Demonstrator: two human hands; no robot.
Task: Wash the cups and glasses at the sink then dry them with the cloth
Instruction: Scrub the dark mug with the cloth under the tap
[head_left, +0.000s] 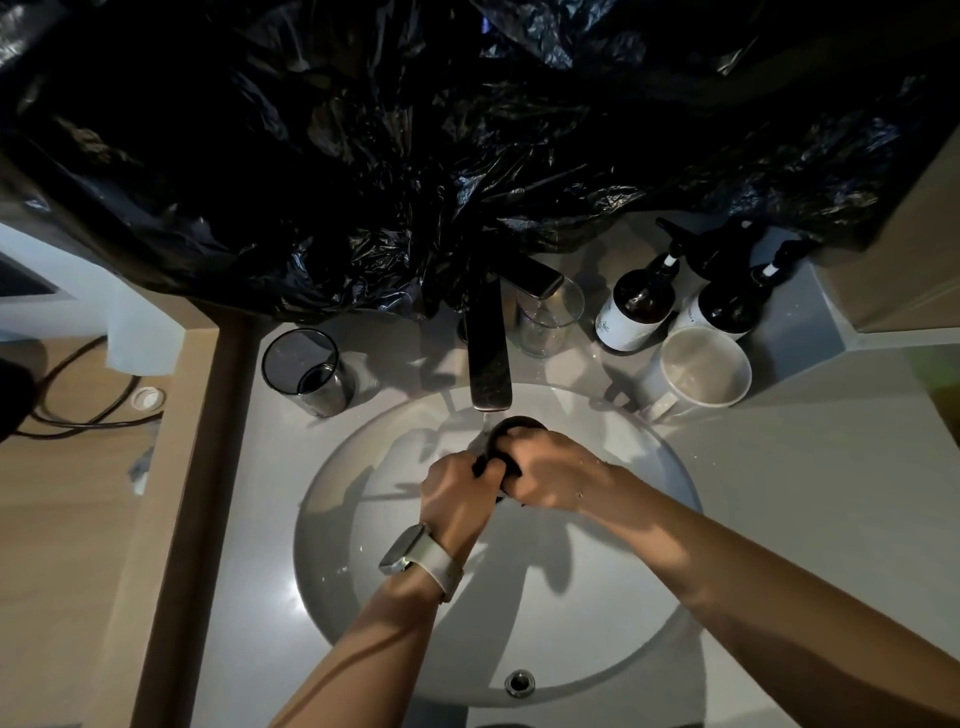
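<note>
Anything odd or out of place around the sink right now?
Yes: crumpled black plastic sheeting hangs over the wall behind the faucet, draping onto its base. Nothing is spilled or tipped; glasses and white mug stand upright.

Crumpled black plastic sheeting (441, 156) hangs across the wall beyond the grip, swallowing most of the light. Below it a pale grey worktop (805, 493) spreads around the grip. To the grip's left a wooden panel (176, 519) edges the worktop, with a tan floor (67, 545) further left, where a dark cable (83, 405) loops. The room is dim, with hard shadows.
</note>
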